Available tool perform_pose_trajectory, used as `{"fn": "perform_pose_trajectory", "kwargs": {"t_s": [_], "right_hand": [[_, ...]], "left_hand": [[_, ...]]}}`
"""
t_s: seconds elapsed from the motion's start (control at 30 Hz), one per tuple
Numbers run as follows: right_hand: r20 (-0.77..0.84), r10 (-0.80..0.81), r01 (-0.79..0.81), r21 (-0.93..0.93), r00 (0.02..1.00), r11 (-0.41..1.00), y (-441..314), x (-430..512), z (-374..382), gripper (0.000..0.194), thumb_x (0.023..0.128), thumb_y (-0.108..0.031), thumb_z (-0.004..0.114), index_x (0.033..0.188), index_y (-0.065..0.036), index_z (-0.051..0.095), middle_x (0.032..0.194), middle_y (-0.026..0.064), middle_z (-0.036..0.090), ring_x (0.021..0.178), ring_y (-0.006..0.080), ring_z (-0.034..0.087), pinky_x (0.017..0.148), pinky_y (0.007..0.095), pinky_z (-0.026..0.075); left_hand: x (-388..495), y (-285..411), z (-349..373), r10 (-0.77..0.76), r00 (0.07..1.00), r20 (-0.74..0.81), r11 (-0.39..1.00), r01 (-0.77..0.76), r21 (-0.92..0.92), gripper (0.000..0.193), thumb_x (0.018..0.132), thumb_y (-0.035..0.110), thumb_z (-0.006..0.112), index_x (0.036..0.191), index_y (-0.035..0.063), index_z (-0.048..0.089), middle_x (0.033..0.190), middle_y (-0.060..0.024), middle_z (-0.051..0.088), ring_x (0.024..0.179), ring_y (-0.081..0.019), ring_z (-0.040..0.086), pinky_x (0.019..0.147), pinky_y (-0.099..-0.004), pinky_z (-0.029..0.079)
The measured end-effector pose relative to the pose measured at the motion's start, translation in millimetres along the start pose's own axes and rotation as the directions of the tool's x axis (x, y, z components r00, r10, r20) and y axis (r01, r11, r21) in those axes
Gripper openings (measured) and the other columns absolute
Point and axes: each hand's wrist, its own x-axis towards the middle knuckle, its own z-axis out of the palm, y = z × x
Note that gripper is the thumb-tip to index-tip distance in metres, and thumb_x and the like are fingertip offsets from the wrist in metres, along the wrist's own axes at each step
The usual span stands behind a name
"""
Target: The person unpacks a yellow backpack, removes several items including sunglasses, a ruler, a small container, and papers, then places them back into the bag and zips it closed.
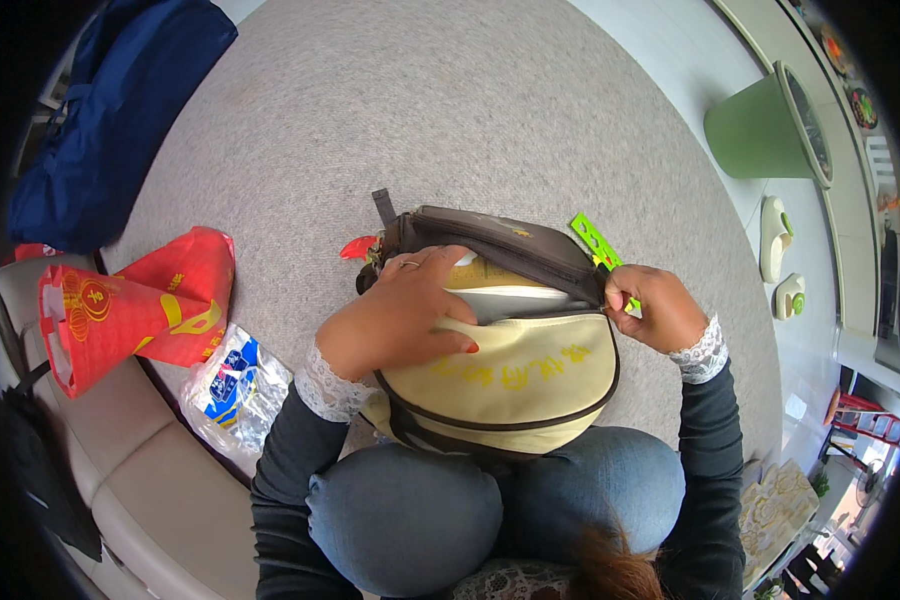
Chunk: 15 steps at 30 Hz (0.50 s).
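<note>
A cream and dark brown backpack point(525, 360) rests at my knees with its zipped mouth parted. Yellow writing marks its cream panel. Inside the opening I see a tan printed item point(487, 275) and white edges that look like paper point(521, 292). My left hand point(412, 304) lies across the left part of the mouth, fingers spread, thumb on the cream panel. At the right end of the opening, my right hand point(645, 304) pinches the zip edge. Behind that hand, a bright green plastic strip with cut-outs point(594, 236), like a stencil ruler, sticks out beside the bag.
Left of me are a red bag point(187, 292), a clear plastic package point(240, 390), a beige leather sofa point(157, 480) and a large navy bag point(127, 112). A green bin point(757, 131) and pale slippers point(774, 240) stand right, past the grey carpet point(457, 112).
</note>
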Motion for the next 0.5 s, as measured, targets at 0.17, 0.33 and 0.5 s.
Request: {"fn": "perform_pose_trajectory", "kwargs": {"t_s": [0.17, 0.33, 0.5], "right_hand": [[0.001, -0.004, 0.004, 0.059, 1.0, 0.998, 5, -1, -1, 0.02, 0.07, 0.003, 0.066, 0.076, -0.007, 0.05, 0.067, 0.0103, 0.057, 0.064, 0.0304, 0.06, 0.057, 0.0363, 0.046], [-0.112, -0.007, 0.001, -0.054, 0.994, 0.999, -9, 12, -5, 0.018, 0.073, 0.005, 0.065, 0.085, -0.004, 0.055, 0.081, 0.0106, 0.059, 0.077, 0.0308, 0.06, 0.069, 0.037, 0.048], [-0.173, -0.185, 0.18, -0.043, 0.967, 0.983, -34, 24, -2, 0.025, 0.075, 0.007, 0.057, 0.099, -0.003, 0.059, 0.098, 0.0126, 0.061, 0.086, 0.0322, 0.06, 0.077, 0.0383, 0.05]], "left_hand": [[8, -2, -10, -0.012, 1.0, 0.022, 0.999, 0.013, -0.052, 0.028, 0.075, 0.034, 0.077, 0.094, 0.0139, 0.075, 0.144, -0.0252, 0.037, 0.135, -0.0407, 0.033, 0.111, -0.0465, 0.023], [18, -9, -12, -0.025, 1.0, 0.013, 0.999, 0.025, -0.046, 0.029, 0.073, 0.037, 0.077, 0.091, 0.0147, 0.075, 0.144, -0.0249, 0.038, 0.137, -0.042, 0.029, 0.113, -0.0464, 0.019], [24, -4, -19, -0.042, 0.997, 0.058, 0.999, 0.041, 0.01, 0.025, 0.076, 0.035, 0.075, 0.088, 0.0138, 0.075, 0.145, -0.028, 0.036, 0.138, -0.0424, 0.028, 0.113, -0.0474, 0.019]]}}
